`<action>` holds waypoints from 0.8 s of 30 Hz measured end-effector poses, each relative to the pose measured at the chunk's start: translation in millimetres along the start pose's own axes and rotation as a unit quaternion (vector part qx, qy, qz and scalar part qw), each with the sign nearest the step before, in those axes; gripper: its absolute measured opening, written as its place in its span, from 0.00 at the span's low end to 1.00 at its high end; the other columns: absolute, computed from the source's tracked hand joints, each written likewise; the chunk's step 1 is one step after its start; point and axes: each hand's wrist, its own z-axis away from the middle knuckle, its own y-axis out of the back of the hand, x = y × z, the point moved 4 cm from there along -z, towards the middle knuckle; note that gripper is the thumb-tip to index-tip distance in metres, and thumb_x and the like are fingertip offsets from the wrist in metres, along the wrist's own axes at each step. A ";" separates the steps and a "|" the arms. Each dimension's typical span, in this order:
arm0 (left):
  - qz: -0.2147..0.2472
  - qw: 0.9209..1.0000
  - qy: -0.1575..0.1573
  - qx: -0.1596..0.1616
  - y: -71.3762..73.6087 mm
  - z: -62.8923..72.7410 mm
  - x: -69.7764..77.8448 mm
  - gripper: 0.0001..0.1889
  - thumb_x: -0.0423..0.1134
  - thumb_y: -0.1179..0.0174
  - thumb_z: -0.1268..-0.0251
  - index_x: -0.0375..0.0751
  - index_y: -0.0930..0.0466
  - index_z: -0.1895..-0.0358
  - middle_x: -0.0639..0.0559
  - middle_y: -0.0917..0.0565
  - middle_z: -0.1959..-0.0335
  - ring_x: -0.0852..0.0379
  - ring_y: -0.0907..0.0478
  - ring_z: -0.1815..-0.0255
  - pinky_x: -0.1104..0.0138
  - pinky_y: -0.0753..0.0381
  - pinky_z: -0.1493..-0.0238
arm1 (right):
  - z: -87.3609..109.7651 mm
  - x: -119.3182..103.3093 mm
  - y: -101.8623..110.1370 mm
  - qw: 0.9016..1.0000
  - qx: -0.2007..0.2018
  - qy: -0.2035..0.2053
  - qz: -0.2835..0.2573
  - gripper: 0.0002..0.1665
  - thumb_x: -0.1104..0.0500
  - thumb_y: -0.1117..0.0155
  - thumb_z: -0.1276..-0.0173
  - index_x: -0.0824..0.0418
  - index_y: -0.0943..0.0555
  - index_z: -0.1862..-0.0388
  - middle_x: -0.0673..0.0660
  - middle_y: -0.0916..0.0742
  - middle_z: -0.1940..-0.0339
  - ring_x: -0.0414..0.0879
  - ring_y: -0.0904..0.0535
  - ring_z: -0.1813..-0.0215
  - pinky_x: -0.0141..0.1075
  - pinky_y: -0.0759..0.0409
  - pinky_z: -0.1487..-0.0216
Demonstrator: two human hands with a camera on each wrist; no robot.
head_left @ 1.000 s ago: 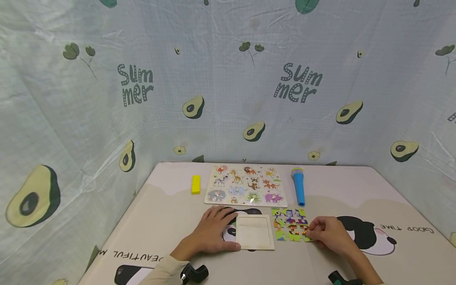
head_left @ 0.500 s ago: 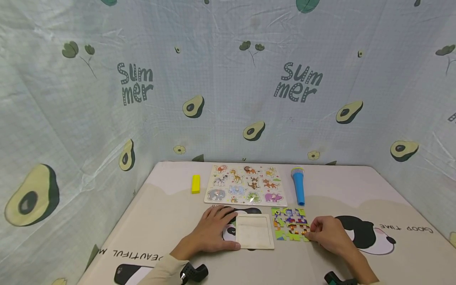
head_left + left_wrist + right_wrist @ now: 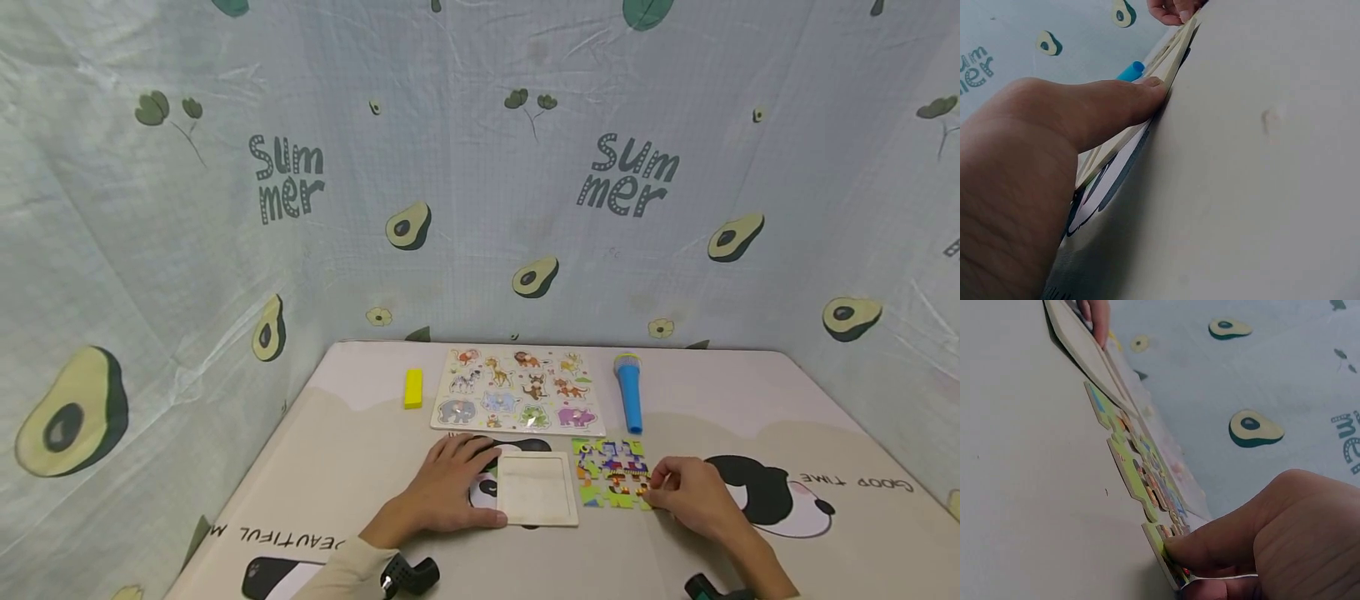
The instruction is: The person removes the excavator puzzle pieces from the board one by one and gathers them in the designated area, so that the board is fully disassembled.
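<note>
A pale wooden puzzle tray (image 3: pixel 537 490) with a raised rim lies bare at the middle front. My left hand (image 3: pixel 450 490) holds it by its left side, thumb at the near corner and index finger at the far one. In the left wrist view the thumb (image 3: pixel 1141 103) lies along the tray's edge. Right of the tray is a colourful jigsaw puzzle (image 3: pixel 611 473), its pieces loosely joined with small gaps. My right hand (image 3: pixel 693 493) pinches the near right corner puzzle piece (image 3: pixel 1159 550) between thumb and index finger, up against its neighbours.
Behind the tray lies an animal peg board (image 3: pixel 517 390). A yellow block (image 3: pixel 413 389) stands to its left and a blue toy microphone (image 3: pixel 631 396) to its right. The tablecloth (image 3: pixel 352 450) bears printed pandas; an avocado-print curtain (image 3: pixel 480 167) encloses the table.
My right hand has shifted very slightly at the puzzle's near right corner, still pinching the piece. The left hand and the tray stay put.
</note>
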 end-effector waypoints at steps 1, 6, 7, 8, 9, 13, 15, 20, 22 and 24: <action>0.000 1.000 0.000 -0.001 -0.3 0.0 0.1 0.51 0.78 0.42 0.48 0.54 0.35 0.23 0.54 0.35 0.23 0.45 0.46 0.21 0.42 0.50 0.23 | 0.6 -0.6 -0.3 1.000 -0.001 0.001 0.001 0.10 0.59 0.24 0.44 0.59 0.19 0.70 0.51 0.23 0.80 0.45 0.28 0.78 0.33 0.32 0.79; -0.002 1.000 -0.001 -0.003 -0.8 0.0 0.6 0.51 0.78 0.42 0.48 0.55 0.36 0.23 0.54 0.36 0.23 0.46 0.46 0.21 0.42 0.50 0.23 | 3.5 -2.4 -0.8 1.000 -0.003 -0.001 0.002 0.08 0.61 0.25 0.44 0.59 0.19 0.70 0.52 0.23 0.80 0.45 0.28 0.78 0.34 0.32 0.79; -0.003 1.000 -0.001 -0.004 -0.5 0.0 0.8 0.51 0.79 0.43 0.48 0.55 0.36 0.23 0.54 0.36 0.23 0.46 0.46 0.21 0.42 0.50 0.23 | 3.8 -2.5 -0.8 1.000 -0.003 -0.001 0.003 0.08 0.61 0.26 0.44 0.59 0.18 0.70 0.52 0.23 0.80 0.45 0.28 0.77 0.34 0.32 0.79; -0.003 1.000 -0.001 -0.005 -0.1 -0.1 0.9 0.51 0.79 0.43 0.48 0.55 0.36 0.23 0.54 0.36 0.23 0.46 0.46 0.21 0.42 0.50 0.23 | 3.9 -2.7 -0.7 1.000 -0.001 -0.002 0.004 0.08 0.61 0.26 0.43 0.59 0.18 0.69 0.52 0.23 0.80 0.45 0.28 0.77 0.34 0.32 0.79; -0.004 1.000 -0.002 -0.005 0.5 -0.1 0.9 0.51 0.79 0.43 0.47 0.54 0.36 0.22 0.54 0.36 0.22 0.45 0.46 0.21 0.42 0.50 0.23 | 3.8 -3.1 -0.6 1.000 0.001 -0.001 0.004 0.08 0.61 0.26 0.43 0.59 0.18 0.69 0.51 0.23 0.80 0.45 0.28 0.76 0.34 0.32 0.78; -0.009 1.000 -0.003 -0.007 2.5 0.2 0.9 0.51 0.78 0.44 0.46 0.54 0.36 0.22 0.54 0.36 0.22 0.45 0.46 0.21 0.42 0.50 0.23 | 2.9 -5.5 -0.9 1.000 0.011 0.013 0.008 0.08 0.60 0.25 0.44 0.60 0.17 0.70 0.51 0.23 0.80 0.45 0.29 0.74 0.33 0.34 0.76; -0.010 1.000 -0.004 -0.007 3.0 0.3 0.5 0.50 0.78 0.44 0.46 0.54 0.36 0.22 0.54 0.36 0.22 0.45 0.46 0.21 0.42 0.50 0.23 | 2.5 -6.2 -1.5 1.000 0.016 0.018 0.009 0.08 0.60 0.25 0.44 0.60 0.17 0.70 0.50 0.23 0.81 0.45 0.29 0.74 0.32 0.35 0.76; -0.006 1.000 -0.006 -0.007 2.4 0.4 -0.2 0.50 0.77 0.43 0.45 0.54 0.36 0.22 0.54 0.36 0.22 0.45 0.46 0.20 0.42 0.50 0.23 | 1.0 -4.4 -2.4 1.000 0.015 0.022 0.011 0.08 0.60 0.25 0.44 0.60 0.16 0.70 0.50 0.23 0.81 0.44 0.29 0.74 0.32 0.35 0.76; -0.006 1.000 -0.007 -0.008 1.7 0.3 -0.4 0.49 0.77 0.44 0.45 0.54 0.36 0.22 0.54 0.36 0.22 0.45 0.46 0.20 0.42 0.50 0.23 | 0.6 -3.0 -2.1 1.000 0.010 0.020 0.009 0.08 0.60 0.25 0.43 0.60 0.16 0.69 0.50 0.23 0.81 0.45 0.29 0.74 0.32 0.35 0.76; -0.007 1.000 -0.008 -0.009 1.1 0.2 -0.4 0.49 0.76 0.44 0.44 0.54 0.37 0.22 0.54 0.36 0.22 0.45 0.46 0.20 0.42 0.50 0.23 | 0.6 -1.9 -1.3 1.000 0.005 0.018 0.003 0.07 0.60 0.26 0.42 0.60 0.16 0.68 0.50 0.22 0.80 0.45 0.29 0.74 0.33 0.34 0.76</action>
